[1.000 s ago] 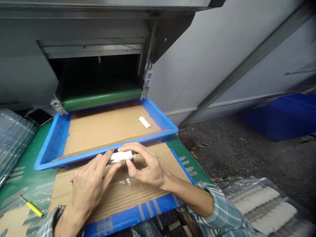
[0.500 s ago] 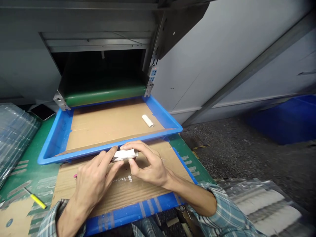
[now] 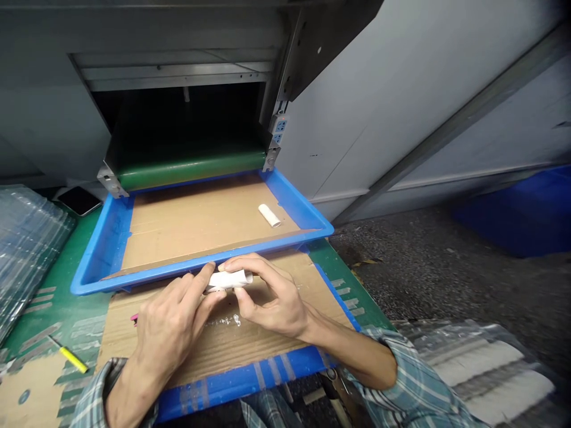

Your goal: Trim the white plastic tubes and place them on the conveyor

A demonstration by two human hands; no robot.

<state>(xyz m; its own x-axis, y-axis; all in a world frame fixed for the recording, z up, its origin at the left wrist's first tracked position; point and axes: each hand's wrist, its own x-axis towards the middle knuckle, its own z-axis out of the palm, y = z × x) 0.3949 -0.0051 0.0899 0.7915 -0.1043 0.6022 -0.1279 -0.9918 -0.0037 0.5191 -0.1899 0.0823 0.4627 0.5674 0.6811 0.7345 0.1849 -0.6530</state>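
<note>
Both my hands grip one small white cylindrical part (image 3: 230,279) just above a sheet of cardboard (image 3: 250,342). My left hand (image 3: 172,324) pinches its left end between thumb and fingers. My right hand (image 3: 270,297) wraps its fingers over the right end. A second white cylinder (image 3: 269,215) lies loose on the cardboard lining of the blue tray (image 3: 99,252) beyond my hands. The tray sits under the green roller (image 3: 187,169) at the dark mouth of a grey machine.
A yellow-handled tool (image 3: 71,358) lies on the green bench at the left. Stacked clear plastic trays (image 3: 27,249) stand at the far left, and a dark phone (image 3: 80,200) behind them. Bagged white parts (image 3: 482,368) lie at lower right. A blue bin (image 3: 521,211) sits on the floor.
My hands stay on the white part with only small finger shifts. The view has drifted slightly, so the tray and machine sit a bit further right and higher.
</note>
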